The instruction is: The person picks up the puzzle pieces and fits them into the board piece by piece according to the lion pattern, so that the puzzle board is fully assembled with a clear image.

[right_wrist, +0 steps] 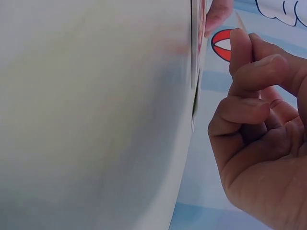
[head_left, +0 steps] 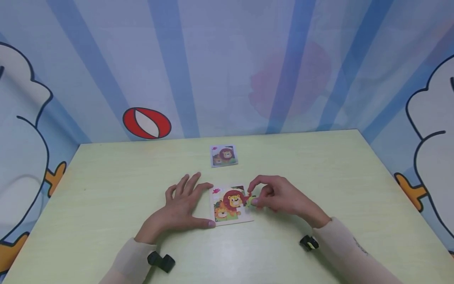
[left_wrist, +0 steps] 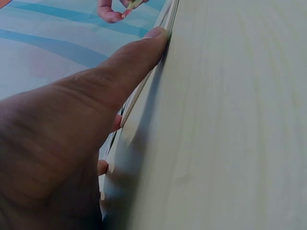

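A square jigsaw puzzle [head_left: 227, 205] with a lion picture lies on the table, with pale bare board along its right side. My left hand [head_left: 182, 205] is spread at its left side. The index fingertip touches near the upper left corner, the thumb the lower left corner; in the left wrist view the thumb [left_wrist: 129, 62] rests against the board's edge. Just beyond the right side, my right hand [head_left: 280, 195] pinches a green and red puzzle piece [head_left: 250, 200] between thumb and index finger. In the right wrist view the piece [right_wrist: 240, 20] appears edge-on, lifted off the table.
Farther back on the table [head_left: 319, 157] lies a small square card [head_left: 224, 156] with the same lion picture. A blue striped backdrop [head_left: 227, 79] stands behind the table's far edge. Each wrist carries a small black camera [head_left: 161, 261].
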Action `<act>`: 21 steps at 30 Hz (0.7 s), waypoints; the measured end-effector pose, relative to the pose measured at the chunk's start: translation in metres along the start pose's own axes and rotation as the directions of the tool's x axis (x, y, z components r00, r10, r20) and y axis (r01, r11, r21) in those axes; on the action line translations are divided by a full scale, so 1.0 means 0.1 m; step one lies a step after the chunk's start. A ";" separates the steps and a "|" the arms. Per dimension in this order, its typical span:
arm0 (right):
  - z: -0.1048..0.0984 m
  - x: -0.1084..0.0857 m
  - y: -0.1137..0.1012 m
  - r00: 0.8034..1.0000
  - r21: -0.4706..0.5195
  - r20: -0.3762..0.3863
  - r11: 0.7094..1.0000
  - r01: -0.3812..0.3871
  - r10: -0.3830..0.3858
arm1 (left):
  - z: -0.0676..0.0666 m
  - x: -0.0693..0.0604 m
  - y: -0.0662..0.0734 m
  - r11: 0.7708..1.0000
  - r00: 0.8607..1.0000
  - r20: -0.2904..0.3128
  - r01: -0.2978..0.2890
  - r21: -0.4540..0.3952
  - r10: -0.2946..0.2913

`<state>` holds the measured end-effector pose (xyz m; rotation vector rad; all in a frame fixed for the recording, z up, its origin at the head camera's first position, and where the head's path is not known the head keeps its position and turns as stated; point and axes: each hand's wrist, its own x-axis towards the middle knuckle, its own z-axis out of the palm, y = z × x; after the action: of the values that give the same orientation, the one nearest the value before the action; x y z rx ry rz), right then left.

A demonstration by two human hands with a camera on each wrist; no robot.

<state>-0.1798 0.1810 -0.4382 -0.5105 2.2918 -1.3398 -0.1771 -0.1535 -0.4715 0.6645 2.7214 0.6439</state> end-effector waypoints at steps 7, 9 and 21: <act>0.07 0.06 -0.02 0.999 -0.032 0.043 0.999 -0.011 0.012 | 0.00 0.00 0.00 1.000 1.000 0.001 0.002 0.004 -0.002; 0.08 0.07 -0.02 0.998 -0.049 0.051 0.999 -0.020 0.022 | 0.00 -0.01 0.00 1.000 1.000 -0.002 0.002 0.005 -0.002; 0.17 0.16 -0.04 0.995 -0.140 0.089 0.990 -0.032 0.045 | 0.01 0.00 -0.01 1.000 1.000 -0.006 -0.003 0.011 0.003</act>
<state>-0.1834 0.1587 -0.4452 -0.5575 2.3173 -1.1209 -0.1771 -0.1540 -0.4725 0.6703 2.7320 0.6329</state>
